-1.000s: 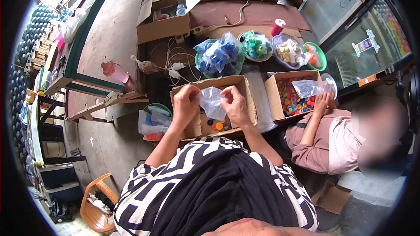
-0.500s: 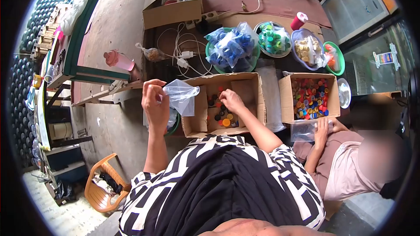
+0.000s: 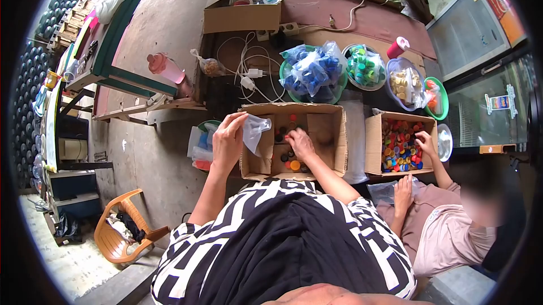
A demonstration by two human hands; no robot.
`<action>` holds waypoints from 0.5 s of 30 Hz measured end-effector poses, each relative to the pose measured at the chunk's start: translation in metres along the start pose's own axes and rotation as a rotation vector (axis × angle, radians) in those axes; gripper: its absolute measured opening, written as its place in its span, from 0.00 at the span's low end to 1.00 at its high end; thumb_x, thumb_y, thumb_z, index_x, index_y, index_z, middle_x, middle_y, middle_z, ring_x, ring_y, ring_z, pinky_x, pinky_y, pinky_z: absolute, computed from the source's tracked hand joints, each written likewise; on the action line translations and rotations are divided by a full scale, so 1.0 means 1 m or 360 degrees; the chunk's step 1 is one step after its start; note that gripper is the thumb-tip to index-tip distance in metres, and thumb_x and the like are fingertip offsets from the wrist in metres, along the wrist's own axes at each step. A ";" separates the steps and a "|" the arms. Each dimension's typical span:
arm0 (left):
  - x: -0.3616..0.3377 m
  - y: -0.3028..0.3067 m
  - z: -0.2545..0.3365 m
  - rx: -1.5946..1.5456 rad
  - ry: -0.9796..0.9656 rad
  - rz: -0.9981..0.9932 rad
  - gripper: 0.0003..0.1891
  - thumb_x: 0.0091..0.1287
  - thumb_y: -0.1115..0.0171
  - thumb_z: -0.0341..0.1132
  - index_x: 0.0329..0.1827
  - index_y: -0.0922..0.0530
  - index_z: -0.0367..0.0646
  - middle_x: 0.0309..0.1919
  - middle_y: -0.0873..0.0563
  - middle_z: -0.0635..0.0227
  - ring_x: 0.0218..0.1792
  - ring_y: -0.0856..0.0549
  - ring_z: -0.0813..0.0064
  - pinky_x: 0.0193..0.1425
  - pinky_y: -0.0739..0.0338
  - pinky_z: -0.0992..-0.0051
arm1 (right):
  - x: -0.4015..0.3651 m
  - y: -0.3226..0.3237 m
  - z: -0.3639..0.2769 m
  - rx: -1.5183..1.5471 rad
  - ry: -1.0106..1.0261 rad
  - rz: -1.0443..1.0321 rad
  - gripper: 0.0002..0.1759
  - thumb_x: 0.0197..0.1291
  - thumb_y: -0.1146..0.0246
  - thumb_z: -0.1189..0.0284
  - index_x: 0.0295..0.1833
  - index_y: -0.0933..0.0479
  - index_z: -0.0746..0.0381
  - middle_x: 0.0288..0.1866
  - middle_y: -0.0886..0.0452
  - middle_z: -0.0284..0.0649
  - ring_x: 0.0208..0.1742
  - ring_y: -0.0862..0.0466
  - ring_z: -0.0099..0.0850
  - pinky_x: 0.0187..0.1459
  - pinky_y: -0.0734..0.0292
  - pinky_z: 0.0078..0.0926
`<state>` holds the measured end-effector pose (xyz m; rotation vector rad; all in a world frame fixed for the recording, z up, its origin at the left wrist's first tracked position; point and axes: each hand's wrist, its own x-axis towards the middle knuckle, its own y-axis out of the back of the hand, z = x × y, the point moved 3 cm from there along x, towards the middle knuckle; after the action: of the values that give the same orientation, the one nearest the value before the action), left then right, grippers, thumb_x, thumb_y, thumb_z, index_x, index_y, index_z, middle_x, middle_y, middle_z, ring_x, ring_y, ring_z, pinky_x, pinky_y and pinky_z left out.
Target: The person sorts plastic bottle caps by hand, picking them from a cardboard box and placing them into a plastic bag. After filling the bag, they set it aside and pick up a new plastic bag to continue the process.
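Observation:
My left hand [image 3: 228,142] pinches a clear plastic bag [image 3: 257,131] by its edge, over the left side of an open cardboard box [image 3: 337,135]. My right hand [image 3: 301,143] is down inside this box, its fingers closed at a small red bottle cap [image 3: 287,137]. Around those fingers lie dark caps, with a yellow cap [image 3: 294,165] and another red one nearer the box walls. The bag hangs limp, and any contents cannot be made out.
At right, a co-worker's hand [image 3: 425,142] reaches into a second box [image 3: 373,144] of mixed caps. Bowls of blue [image 3: 314,73], green [image 3: 362,65] and cream caps [image 3: 404,85] stand behind. White cables [image 3: 246,73] and a pink bottle [image 3: 165,68] are at back left.
My left hand has moved right with the bag, closer to the box. My right hand has shifted slightly lower among the caps. One co-worker's hand has moved into the second box.

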<state>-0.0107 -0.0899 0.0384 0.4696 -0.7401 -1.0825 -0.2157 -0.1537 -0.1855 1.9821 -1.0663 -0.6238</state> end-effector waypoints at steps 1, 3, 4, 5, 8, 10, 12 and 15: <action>-0.002 -0.005 -0.003 0.0022 0.0003 -0.0012 0.12 0.63 0.43 0.21 0.47 0.18 0.40 0.45 0.15 0.63 0.42 0.14 0.62 0.45 0.20 0.69 | 0.002 0.017 -0.010 0.0270 0.0008 0.0102 0.08 0.59 0.37 0.68 0.39 0.21 0.61 0.42 0.22 0.45 0.45 0.21 0.44 0.48 0.25 0.40; -0.003 -0.014 -0.007 0.0029 -0.0007 -0.0013 0.10 0.65 0.41 0.23 0.47 0.17 0.40 0.43 0.15 0.62 0.40 0.13 0.63 0.43 0.20 0.70 | 0.002 0.051 -0.036 0.0522 0.0023 0.0216 0.08 0.62 0.39 0.68 0.40 0.22 0.61 0.40 0.23 0.45 0.45 0.21 0.44 0.47 0.25 0.41; -0.004 -0.019 -0.008 0.0037 -0.0041 -0.0038 0.09 0.65 0.41 0.24 0.46 0.17 0.40 0.43 0.15 0.62 0.39 0.13 0.62 0.42 0.20 0.70 | -0.002 0.075 -0.057 0.0650 0.0074 0.0431 0.07 0.63 0.39 0.69 0.41 0.24 0.61 0.40 0.23 0.44 0.44 0.22 0.44 0.47 0.26 0.41; -0.005 -0.024 -0.008 0.0045 -0.0077 -0.0064 0.09 0.65 0.40 0.26 0.46 0.17 0.40 0.42 0.15 0.62 0.39 0.14 0.62 0.42 0.20 0.70 | -0.006 0.096 -0.076 0.0776 0.0128 0.0647 0.06 0.64 0.40 0.70 0.42 0.25 0.61 0.40 0.24 0.43 0.44 0.22 0.43 0.47 0.27 0.40; -0.008 -0.036 -0.001 -0.0037 -0.0127 -0.0116 0.08 0.65 0.40 0.27 0.44 0.17 0.39 0.41 0.15 0.62 0.39 0.14 0.60 0.42 0.20 0.69 | -0.022 0.132 -0.123 0.0599 0.0521 0.0824 0.05 0.66 0.43 0.72 0.44 0.26 0.60 0.43 0.23 0.40 0.45 0.22 0.41 0.47 0.29 0.37; -0.010 -0.044 0.002 -0.0107 -0.0202 -0.0172 0.08 0.64 0.39 0.26 0.44 0.17 0.39 0.41 0.15 0.62 0.39 0.14 0.60 0.41 0.20 0.69 | -0.027 0.124 -0.130 0.0440 0.0574 0.0718 0.05 0.65 0.43 0.72 0.45 0.26 0.59 0.43 0.22 0.40 0.44 0.21 0.41 0.46 0.29 0.36; -0.011 -0.050 0.007 -0.0183 -0.0226 -0.0197 0.08 0.63 0.39 0.25 0.44 0.17 0.39 0.42 0.15 0.62 0.39 0.14 0.60 0.40 0.20 0.69 | -0.026 0.113 -0.130 0.0239 0.0545 0.0478 0.10 0.63 0.42 0.70 0.49 0.26 0.59 0.42 0.21 0.41 0.42 0.20 0.40 0.42 0.29 0.37; -0.018 -0.052 0.012 -0.0276 -0.0231 -0.0205 0.07 0.60 0.39 0.21 0.40 0.18 0.38 0.42 0.16 0.62 0.37 0.14 0.61 0.38 0.20 0.70 | -0.034 0.106 -0.125 0.0194 0.0393 0.0316 0.14 0.61 0.40 0.69 0.51 0.26 0.60 0.42 0.20 0.42 0.40 0.19 0.42 0.40 0.28 0.38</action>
<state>-0.0567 -0.0946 0.0056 0.2958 -0.7430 -1.3003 -0.1933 -0.1101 -0.0251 1.9645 -1.1499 -0.2061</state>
